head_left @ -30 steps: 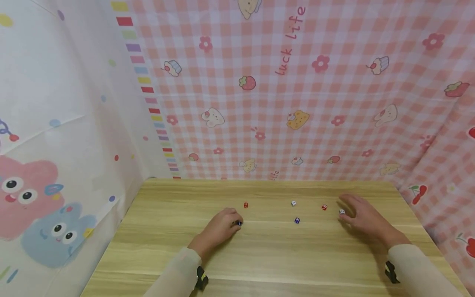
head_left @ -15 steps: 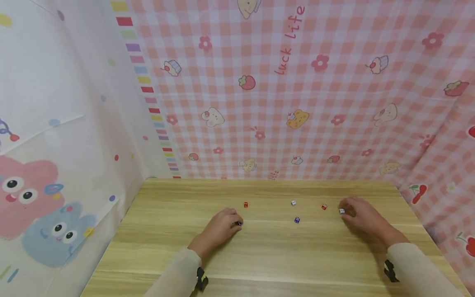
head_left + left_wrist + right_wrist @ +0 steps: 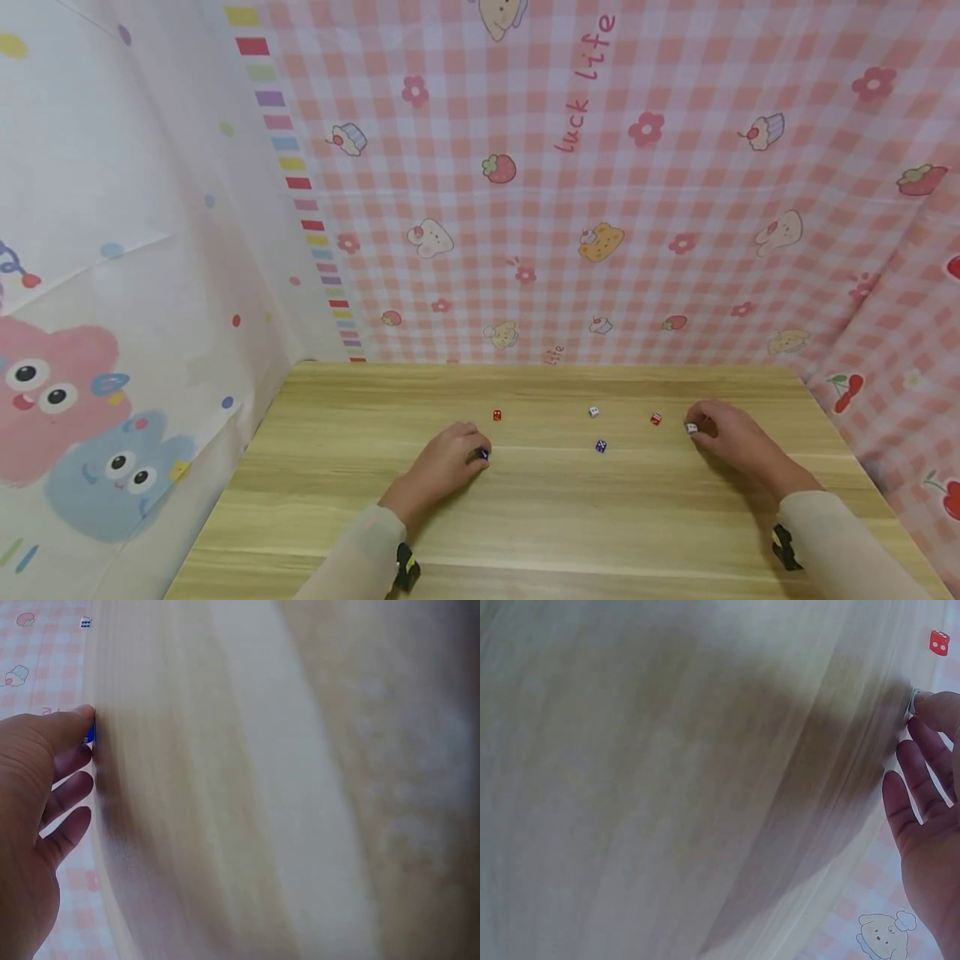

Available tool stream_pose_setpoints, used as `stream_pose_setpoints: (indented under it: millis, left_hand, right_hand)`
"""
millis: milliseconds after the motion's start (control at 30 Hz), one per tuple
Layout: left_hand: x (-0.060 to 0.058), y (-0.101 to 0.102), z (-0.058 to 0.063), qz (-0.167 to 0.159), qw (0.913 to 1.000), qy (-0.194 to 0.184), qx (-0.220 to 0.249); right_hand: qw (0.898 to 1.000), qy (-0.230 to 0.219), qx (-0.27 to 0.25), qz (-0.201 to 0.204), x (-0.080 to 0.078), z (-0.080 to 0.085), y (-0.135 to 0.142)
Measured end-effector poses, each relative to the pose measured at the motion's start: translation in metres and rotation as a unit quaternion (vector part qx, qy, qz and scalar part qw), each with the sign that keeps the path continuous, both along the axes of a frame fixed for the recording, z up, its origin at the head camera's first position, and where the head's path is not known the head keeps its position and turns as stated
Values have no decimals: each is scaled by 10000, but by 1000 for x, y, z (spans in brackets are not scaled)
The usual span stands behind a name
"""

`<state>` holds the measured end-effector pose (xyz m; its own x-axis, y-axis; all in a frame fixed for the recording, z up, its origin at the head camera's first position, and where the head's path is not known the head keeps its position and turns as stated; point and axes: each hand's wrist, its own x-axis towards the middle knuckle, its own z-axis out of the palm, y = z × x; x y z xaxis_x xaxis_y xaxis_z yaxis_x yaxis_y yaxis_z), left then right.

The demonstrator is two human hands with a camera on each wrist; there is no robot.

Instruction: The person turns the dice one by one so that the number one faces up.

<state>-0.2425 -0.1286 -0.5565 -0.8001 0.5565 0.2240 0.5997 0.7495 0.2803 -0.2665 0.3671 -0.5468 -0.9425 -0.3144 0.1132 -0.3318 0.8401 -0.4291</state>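
Note:
My left hand (image 3: pixel 444 462) pinches a dark blue die (image 3: pixel 484 454) between thumb and fingers, low over the wooden table. In the left wrist view, that blue die (image 3: pixel 89 735) shows just under the thumb tip. My right hand (image 3: pixel 731 433) pinches a white die (image 3: pixel 692 428) by its side; the right wrist view shows only an edge of that white die (image 3: pixel 913 701) past the thumb. Left of the right hand lies a red die (image 3: pixel 656 419). Another red die (image 3: pixel 497 415) sits beyond the left hand's fingertips.
Between the hands lie a second white die (image 3: pixel 594 412) and, nearer me, a second blue die (image 3: pixel 601 447). The wooden table (image 3: pixel 540 533) ends at the back against a pink checked cloth (image 3: pixel 525 250). A white printed cloth (image 3: pixel 165 275) hangs at the left.
The right hand's raised fingers have come down and closed with the thumb on the white die. The left hand has stayed in place on its blue die.

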Motion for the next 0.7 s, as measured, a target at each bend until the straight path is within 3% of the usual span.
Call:
stream_pose_setpoints:
  millis: [233, 700]
  left_hand:
    - [2, 0, 0, 11, 10000, -95, 4]
    - [0, -1, 0, -230, 9993, 243, 155]
  right_hand:
    - [9999, -59, -6, -81, 1, 1, -2]
    - [9999, -28, 0, -140, 0, 0, -3]
